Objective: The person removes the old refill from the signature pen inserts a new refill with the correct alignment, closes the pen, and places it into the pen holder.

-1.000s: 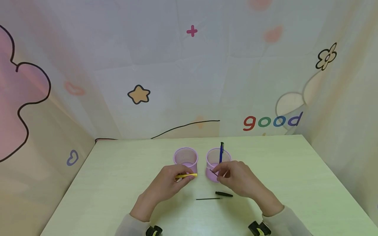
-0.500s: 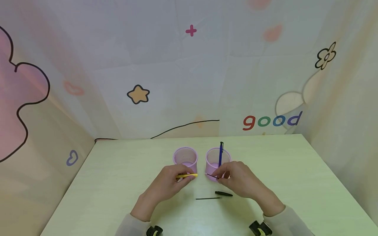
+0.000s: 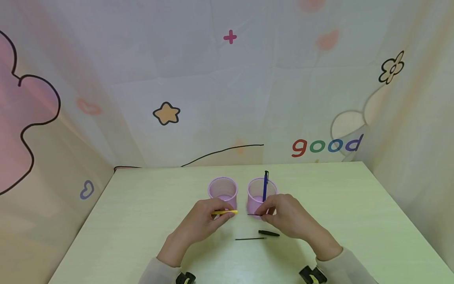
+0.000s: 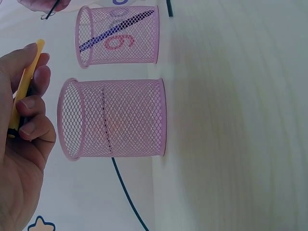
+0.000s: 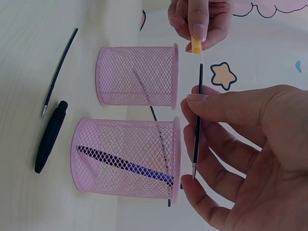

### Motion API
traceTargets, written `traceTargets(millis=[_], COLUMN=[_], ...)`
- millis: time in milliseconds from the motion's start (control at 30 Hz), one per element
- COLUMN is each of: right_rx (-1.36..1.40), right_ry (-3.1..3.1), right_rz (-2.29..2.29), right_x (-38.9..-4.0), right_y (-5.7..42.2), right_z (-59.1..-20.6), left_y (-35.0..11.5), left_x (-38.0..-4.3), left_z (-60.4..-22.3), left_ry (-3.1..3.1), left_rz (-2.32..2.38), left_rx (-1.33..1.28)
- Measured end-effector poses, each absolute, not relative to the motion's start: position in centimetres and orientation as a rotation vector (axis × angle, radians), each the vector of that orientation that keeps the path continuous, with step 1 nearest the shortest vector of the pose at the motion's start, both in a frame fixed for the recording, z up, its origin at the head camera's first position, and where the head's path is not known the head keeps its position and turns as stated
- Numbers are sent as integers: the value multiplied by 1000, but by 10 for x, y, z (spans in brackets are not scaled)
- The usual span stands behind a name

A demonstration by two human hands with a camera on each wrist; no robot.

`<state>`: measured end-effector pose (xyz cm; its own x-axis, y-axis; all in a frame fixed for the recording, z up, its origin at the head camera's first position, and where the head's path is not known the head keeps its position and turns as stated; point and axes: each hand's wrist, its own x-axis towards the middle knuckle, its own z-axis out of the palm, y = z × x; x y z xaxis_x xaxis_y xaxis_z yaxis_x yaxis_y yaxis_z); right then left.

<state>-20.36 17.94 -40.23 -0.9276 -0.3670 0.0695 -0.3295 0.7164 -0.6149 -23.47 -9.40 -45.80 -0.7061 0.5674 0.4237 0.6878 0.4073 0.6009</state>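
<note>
Two slim pieces face each other in mid-air above the counter point(image 3: 142, 228), a gap between them. From where I stand, the person's left hand point(image 3: 203, 221) has its fingers clamped round a yellow barrel point(image 3: 227, 212), one end poking clear past the thumb. The right hand point(image 3: 285, 215) pinches a black refill point(image 5: 198, 127) between thumb and forefinger, its plain end turned toward that yellow tip and its metal point back by the other fingers; whether one touches it, I can't tell.

The refill should weigh next to nothing, thin enough to flex and roll if squeezed off-centre, so I'd hold it about midway and spare the writing point. The barrel looks stiff, light and rather slick; a grip well behind its free end seems best.

Just beyond the hands stand two pink mesh cups, the left cup point(image 3: 222, 186) and the right cup point(image 3: 253, 189), where a blue pen point(image 3: 265, 185) leans. Nearer the person lie a spare refill point(image 3: 250, 239) and a dark barrel point(image 3: 268, 233).
</note>
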Motion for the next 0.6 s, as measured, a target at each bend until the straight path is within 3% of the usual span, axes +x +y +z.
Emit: traceTargets(millis=[600], right_rx=[-612], right_ry=[2880], right_rz=[-1025], right_x=[-205], right_y=[175], right_z=[-401], left_y=[-93], left_x=[-234], left_z=[-458], left_ry=[-2492], left_rz=[-1211], left_rx=[-1155])
